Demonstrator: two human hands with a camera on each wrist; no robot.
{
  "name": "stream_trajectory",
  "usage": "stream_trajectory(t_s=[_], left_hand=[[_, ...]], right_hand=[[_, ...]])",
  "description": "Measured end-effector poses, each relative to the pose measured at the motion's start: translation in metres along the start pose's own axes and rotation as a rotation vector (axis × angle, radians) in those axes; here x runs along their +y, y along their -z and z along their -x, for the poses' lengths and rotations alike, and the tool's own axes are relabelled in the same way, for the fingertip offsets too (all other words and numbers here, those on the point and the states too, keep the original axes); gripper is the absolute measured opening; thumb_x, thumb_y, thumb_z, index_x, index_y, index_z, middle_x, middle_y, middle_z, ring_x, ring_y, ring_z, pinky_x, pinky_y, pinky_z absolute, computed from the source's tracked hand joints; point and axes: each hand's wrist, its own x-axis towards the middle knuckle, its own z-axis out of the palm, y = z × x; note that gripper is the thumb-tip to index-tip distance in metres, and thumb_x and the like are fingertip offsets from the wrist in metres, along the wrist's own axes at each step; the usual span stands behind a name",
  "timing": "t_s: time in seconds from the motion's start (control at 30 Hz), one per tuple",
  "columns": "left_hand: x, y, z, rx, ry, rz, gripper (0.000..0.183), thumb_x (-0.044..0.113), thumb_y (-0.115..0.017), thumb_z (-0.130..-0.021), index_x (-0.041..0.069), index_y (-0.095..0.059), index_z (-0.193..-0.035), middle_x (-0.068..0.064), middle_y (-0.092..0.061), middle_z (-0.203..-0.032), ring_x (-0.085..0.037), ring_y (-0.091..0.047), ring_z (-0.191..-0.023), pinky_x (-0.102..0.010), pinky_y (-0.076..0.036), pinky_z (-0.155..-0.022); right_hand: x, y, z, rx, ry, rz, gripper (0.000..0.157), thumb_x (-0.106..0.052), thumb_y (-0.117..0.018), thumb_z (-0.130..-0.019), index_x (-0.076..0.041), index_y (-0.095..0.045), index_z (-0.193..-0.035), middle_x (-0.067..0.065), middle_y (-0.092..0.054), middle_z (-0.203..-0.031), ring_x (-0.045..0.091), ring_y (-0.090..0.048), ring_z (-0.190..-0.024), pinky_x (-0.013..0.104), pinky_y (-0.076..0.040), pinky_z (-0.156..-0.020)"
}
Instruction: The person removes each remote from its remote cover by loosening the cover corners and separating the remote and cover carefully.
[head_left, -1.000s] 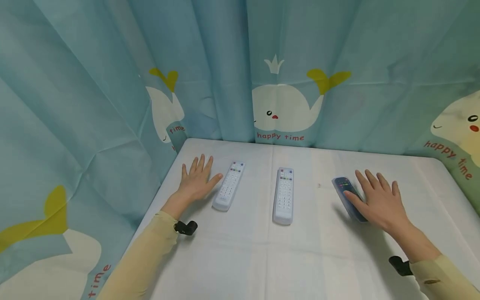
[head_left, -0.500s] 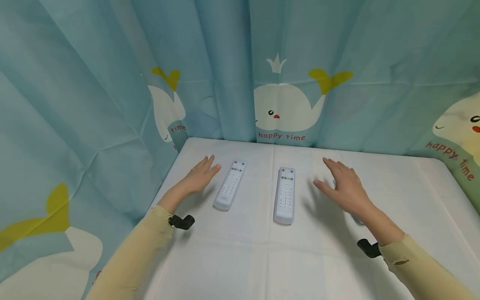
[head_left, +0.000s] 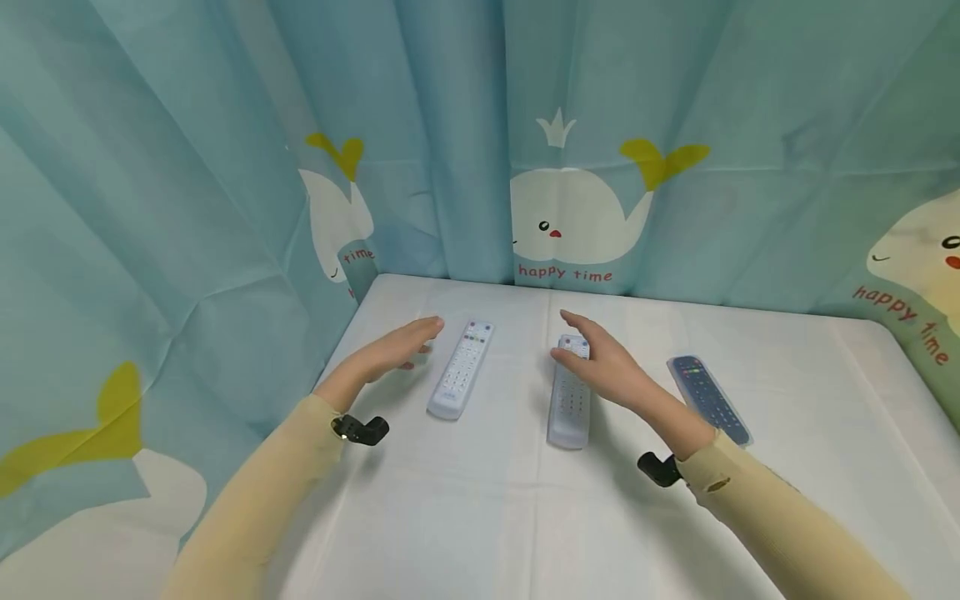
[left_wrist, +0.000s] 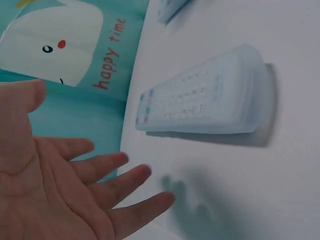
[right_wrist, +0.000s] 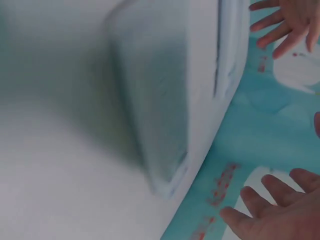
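Beside the left white remote control (head_left: 461,371), my left hand (head_left: 388,353) hovers with nothing in it. In the left wrist view its fingers (left_wrist: 117,186) are spread and slightly bent, apart from that remote (left_wrist: 200,97). My right hand (head_left: 603,360) is over the middle white remote control (head_left: 568,412) and covers part of its upper half in the head view. The right wrist view shows the right fingers (right_wrist: 275,197) extended and holding nothing. To the right lies a dark remote control (head_left: 708,398) in a clear cover, partly behind the right forearm.
A white cloth covers the table (head_left: 480,517). Blue curtains (head_left: 450,150) with whale prints hang along its back and left sides. Small black wrist cameras (head_left: 360,430) sit on both wrists.
My right hand has moved left from the dark remote to above the middle white one, uncovering the dark one. The left hand has turned onto its side by the left remote.
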Motion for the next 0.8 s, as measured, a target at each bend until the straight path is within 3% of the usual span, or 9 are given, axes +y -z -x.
stream_trajectory(t_s=[0.17,0.3,0.47,0.67,0.8], left_hand=[[0.005,0.001,-0.002,-0.055,0.058,0.077,0.073,0.053,-0.048,-0.105,0.009,-0.029,-0.161,-0.015,-0.034,-0.162,-0.037,-0.041,-0.143,-0.053,-0.045,-0.106],[0.006,-0.001,-0.003,-0.08,0.103,0.109,0.068,0.046,-0.05,-0.106,0.006,-0.033,-0.159,-0.019,-0.037,-0.159,-0.039,-0.042,-0.142,-0.052,-0.048,-0.103],[0.005,-0.003,-0.007,-0.057,0.147,0.121,0.069,0.045,-0.05,-0.106,0.004,-0.032,-0.158,-0.022,-0.039,-0.157,-0.04,-0.043,-0.14,-0.051,-0.05,-0.1],[0.005,-0.003,-0.014,-0.049,0.163,0.114,0.068,0.042,-0.05,-0.107,0.003,-0.03,-0.159,-0.021,-0.04,-0.156,-0.04,-0.045,-0.138,-0.05,-0.053,-0.096],[0.004,-0.003,-0.018,-0.05,0.177,0.12,0.062,0.029,-0.05,-0.106,0.004,-0.03,-0.159,-0.022,-0.039,-0.157,-0.04,-0.046,-0.138,-0.048,-0.055,-0.094]], right_hand=[[-0.018,-0.021,-0.017,-0.075,-0.023,-0.159,0.068,-0.038,-0.058,-0.105,-0.013,-0.03,-0.161,0.017,-0.036,-0.16,0.04,-0.033,-0.147,0.06,-0.034,-0.114],[-0.028,-0.042,-0.029,-0.121,-0.103,-0.316,0.062,-0.033,-0.058,-0.106,-0.011,-0.034,-0.159,0.016,-0.041,-0.157,0.036,-0.038,-0.145,0.055,-0.037,-0.113],[-0.039,-0.063,-0.039,-0.128,-0.174,-0.454,0.061,-0.029,-0.057,-0.105,-0.008,-0.036,-0.158,0.018,-0.046,-0.153,0.035,-0.044,-0.141,0.054,-0.038,-0.112],[-0.042,-0.079,-0.047,-0.124,-0.263,-0.643,0.062,-0.023,-0.058,-0.105,-0.004,-0.033,-0.158,0.022,-0.046,-0.151,0.039,-0.048,-0.137,0.055,-0.043,-0.109],[-0.041,-0.086,-0.053,-0.116,-0.323,-0.751,0.063,-0.02,-0.057,-0.105,-0.002,-0.031,-0.158,0.023,-0.042,-0.153,0.04,-0.05,-0.134,0.053,-0.047,-0.105]])
